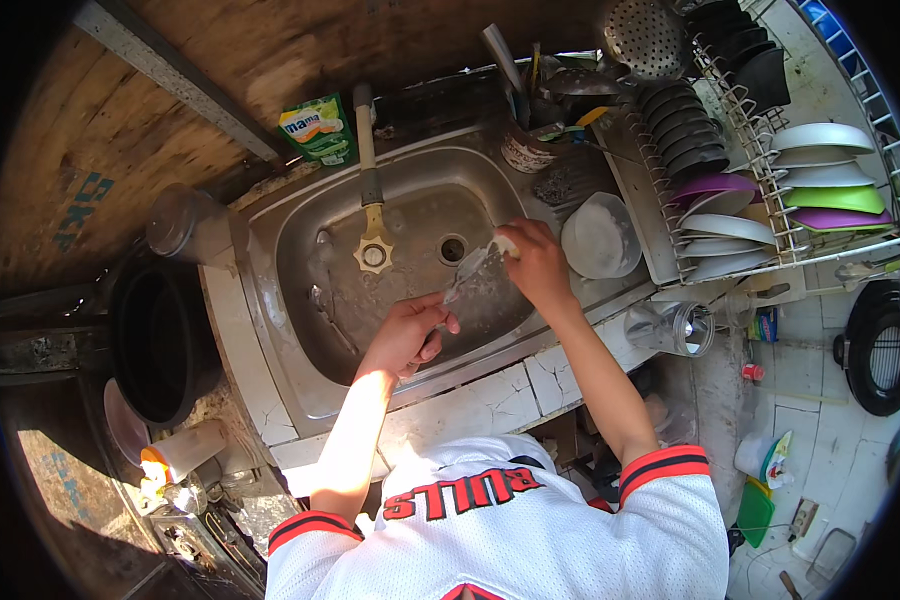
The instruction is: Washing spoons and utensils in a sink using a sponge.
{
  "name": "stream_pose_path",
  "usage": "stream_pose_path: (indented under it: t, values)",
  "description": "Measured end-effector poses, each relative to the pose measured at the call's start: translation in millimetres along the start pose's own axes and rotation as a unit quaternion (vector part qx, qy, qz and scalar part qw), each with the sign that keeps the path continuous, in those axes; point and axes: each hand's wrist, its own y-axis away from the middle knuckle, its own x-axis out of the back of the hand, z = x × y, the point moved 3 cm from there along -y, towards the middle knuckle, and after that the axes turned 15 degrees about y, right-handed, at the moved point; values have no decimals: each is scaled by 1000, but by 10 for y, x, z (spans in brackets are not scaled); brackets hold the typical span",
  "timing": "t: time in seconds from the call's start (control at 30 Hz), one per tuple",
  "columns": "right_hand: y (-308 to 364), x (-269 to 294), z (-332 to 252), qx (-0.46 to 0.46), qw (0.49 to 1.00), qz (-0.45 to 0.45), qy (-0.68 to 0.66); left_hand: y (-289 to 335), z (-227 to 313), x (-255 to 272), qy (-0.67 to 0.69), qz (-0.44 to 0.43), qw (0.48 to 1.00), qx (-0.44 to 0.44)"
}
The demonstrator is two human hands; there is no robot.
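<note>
Over the steel sink (300,300), both my hands hold a small clear, wet item (470,272); its kind is hard to tell. My left hand (405,335) grips its lower end near the sink's front wall. My right hand (535,262) pinches its upper end, where a pale bit shows at my fingertips, just right of the drain (452,248). The faucet (370,190) with a yellow star-shaped handle reaches out over the basin to the left of my hands.
A dish rack (670,260) with plates and bowls in white, purple, green and dark grey stands at the right. A clear plastic tub (600,235) and a lying glass mug (670,328) are beside it. A green pouch (315,128) sits behind the sink and a black pot (160,340) left.
</note>
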Motion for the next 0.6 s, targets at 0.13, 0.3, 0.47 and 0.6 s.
stream_pose_path:
  t: [0.13,0.3,0.47,0.6]
  values:
    - [-142,177,-85,-73,993,31,-91,-240,-229,332,-297,86,936,-166]
    - [64,-69,-469,27,975,-70,-210,-23,-110,120,-372,106,850,-359]
    - [54,-83,-596,-52,972,-58,-223,31,-39,183,-390,119,818,-405]
    - [-43,3,-609,-21,984,9,-177,102,53,144,-409,114,795,-432]
